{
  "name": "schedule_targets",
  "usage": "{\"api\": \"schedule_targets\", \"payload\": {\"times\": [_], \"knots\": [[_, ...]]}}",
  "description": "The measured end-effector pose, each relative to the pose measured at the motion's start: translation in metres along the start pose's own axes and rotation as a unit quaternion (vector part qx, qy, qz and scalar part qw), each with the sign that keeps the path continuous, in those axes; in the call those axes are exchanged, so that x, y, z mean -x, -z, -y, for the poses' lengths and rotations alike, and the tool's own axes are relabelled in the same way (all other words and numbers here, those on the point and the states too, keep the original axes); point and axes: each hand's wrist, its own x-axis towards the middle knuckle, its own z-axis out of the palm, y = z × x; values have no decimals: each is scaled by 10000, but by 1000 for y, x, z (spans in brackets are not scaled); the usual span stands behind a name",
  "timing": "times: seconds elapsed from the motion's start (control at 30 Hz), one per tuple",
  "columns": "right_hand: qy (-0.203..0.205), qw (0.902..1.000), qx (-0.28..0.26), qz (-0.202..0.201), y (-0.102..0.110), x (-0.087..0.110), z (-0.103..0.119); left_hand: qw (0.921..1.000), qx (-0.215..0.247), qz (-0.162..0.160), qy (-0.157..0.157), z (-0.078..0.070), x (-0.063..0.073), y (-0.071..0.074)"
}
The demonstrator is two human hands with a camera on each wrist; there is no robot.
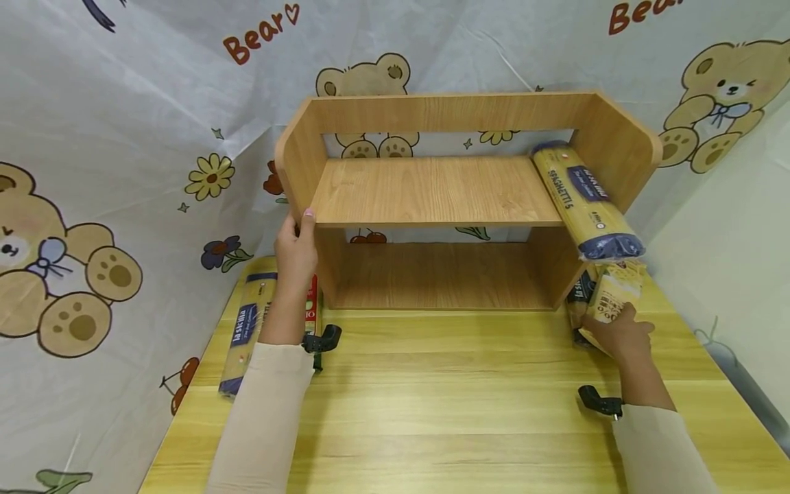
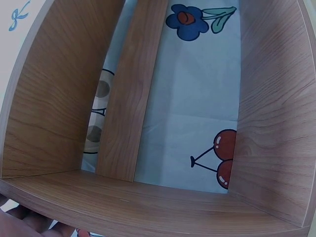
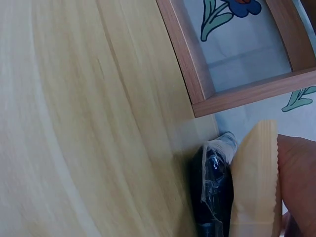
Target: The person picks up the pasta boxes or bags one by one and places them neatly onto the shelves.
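A two-tier wooden shelf (image 1: 432,189) stands at the back of the table. My left hand (image 1: 296,250) grips its left side panel, thumb at the front edge; in the left wrist view, fingers (image 2: 34,219) show beyond that panel (image 2: 148,202). To the right of the shelf, my right hand (image 1: 623,336) holds a pale yellow paper packet (image 1: 611,295), its crimped end visible in the right wrist view. Close beside it lies a dark plastic-wrapped packet (image 3: 212,187). On the upper tier, a yellow spaghetti pack (image 1: 580,199) leans along the right side, its blue end jutting past the front edge.
Left of the shelf lie another yellow pasta pack (image 1: 247,329) and a red box (image 1: 311,302), both partly hidden by my left arm. A patterned cloth (image 1: 154,82) hangs behind. The wooden table (image 1: 457,398) extends in front.
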Motion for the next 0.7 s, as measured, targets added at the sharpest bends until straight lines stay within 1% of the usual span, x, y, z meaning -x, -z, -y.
{"api": "schedule_targets", "payload": {"times": [0.23,0.5,0.7], "knots": [[29,9994,-160,-303,-1,0,-2,10000,36,38,54,0,0,1],[70,9995,12,-310,3,0,-6,10000,33,0,5,-1,1,2],[46,9989,-193,-425,3,1,-11,10000,3,-6,-60,-1,0,0]]}}
